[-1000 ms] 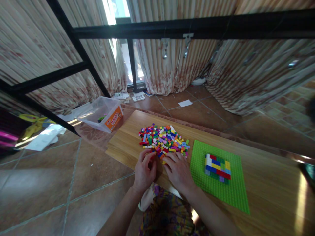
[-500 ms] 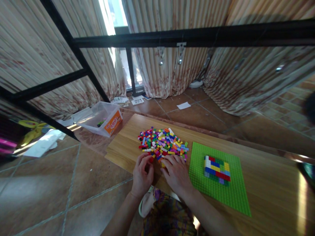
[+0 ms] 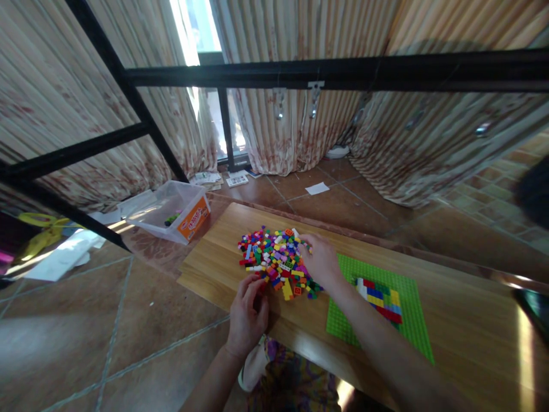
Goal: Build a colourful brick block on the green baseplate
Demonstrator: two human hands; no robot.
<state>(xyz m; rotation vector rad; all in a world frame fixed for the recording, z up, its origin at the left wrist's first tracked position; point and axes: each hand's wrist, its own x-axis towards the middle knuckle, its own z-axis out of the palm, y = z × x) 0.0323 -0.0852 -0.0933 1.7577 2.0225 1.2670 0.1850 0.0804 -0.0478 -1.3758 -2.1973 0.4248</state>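
A heap of small coloured toy bricks [image 3: 274, 252] lies on the wooden table. My left hand [image 3: 247, 315] rests at the near left edge of the heap, its fingers curled round with a red brick [image 3: 262, 282] at the tips. Over the right side of the heap is my right hand [image 3: 321, 258], fingers apart and pointing down among the bricks; their tips are partly hidden. A yellow brick [image 3: 287, 289] lies at the near edge between my hands. Beneath my right forearm is a green baseplate [image 3: 414, 297] bearing a block of joined multicoloured bricks [image 3: 380, 297], partly covered by the arm.
To the left of the wooden table [image 3: 214, 252] stands a clear plastic box [image 3: 171, 220] with an orange label and a few bricks inside. A black metal frame [image 3: 257, 75] crosses in front of curtains [image 3: 309, 131]. A dark object [image 3: 532, 312] sits at the right table edge.
My right hand has moved from the near edge of the heap up and right to its far right side, uncovering the yellow brick. My left hand has stayed nearly in place.
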